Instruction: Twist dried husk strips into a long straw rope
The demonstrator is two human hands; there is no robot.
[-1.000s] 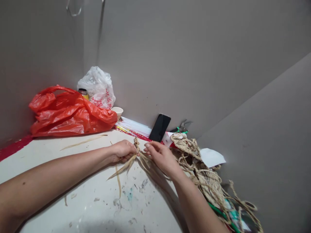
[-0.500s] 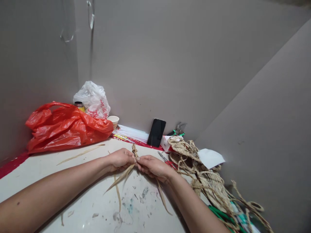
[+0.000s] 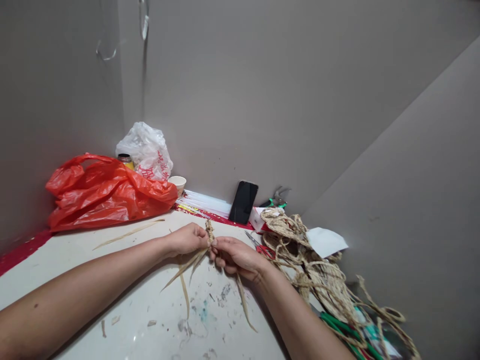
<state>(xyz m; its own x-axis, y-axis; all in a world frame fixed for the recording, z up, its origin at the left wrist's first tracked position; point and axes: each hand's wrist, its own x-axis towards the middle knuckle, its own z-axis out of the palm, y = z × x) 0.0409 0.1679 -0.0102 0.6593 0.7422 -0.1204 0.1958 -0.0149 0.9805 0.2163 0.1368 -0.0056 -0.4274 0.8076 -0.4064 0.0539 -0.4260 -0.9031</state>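
Over the middle of the white table (image 3: 142,320), my left hand (image 3: 191,239) and my right hand (image 3: 236,256) meet at a short piece of braided straw cord (image 3: 209,229). Its knotted end points up and away between them. Both hands are closed, thumb and fingers pinching the cord's lower end from either side. Loose flat straw strands (image 3: 185,267) hang out below my left hand toward me. Another strand (image 3: 244,302) trails down from under my right hand. The exact spot where the fingertips grip is partly hidden by the fingers.
A red plastic bag (image 3: 112,195), a white bag (image 3: 146,150) and a paper cup (image 3: 178,183) stand at the back left. A phone (image 3: 243,202) leans on the wall. Red-handled scissors (image 3: 262,247) and heaped braided cord (image 3: 326,285) lie at right. One loose strand (image 3: 129,233) lies behind my left arm.
My right hand's lower fingers have opened out slightly, and the strand under it has swung left. The strands below my left hand have fanned apart. The camera view has shifted a little.
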